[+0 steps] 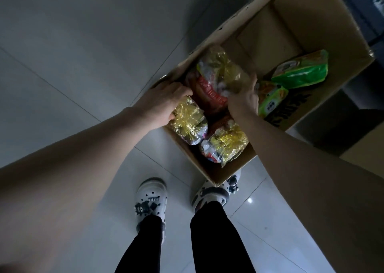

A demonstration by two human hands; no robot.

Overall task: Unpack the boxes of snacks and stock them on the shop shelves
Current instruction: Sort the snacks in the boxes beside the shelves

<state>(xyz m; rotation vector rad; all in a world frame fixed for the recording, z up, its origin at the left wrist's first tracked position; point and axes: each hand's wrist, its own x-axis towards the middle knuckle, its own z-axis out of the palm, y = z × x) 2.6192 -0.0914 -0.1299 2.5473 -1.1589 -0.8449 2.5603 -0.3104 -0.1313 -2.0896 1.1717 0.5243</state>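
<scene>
Reaching into the cardboard box, the left hand curls round a gold snack bag; the right hand grips a red-and-gold bag between both hands (green packets lie just right).

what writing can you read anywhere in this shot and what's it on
Nothing reads clearly.
Box flap: large dark printed characters, partly hidden, unreadable.
Charm on the left shoe: short word in capitals, too small.
Red-banded packet in the right hand: white lettering, blurred.
Green packets: labels blurred.
Gold packet in the left hand: none visible.
</scene>
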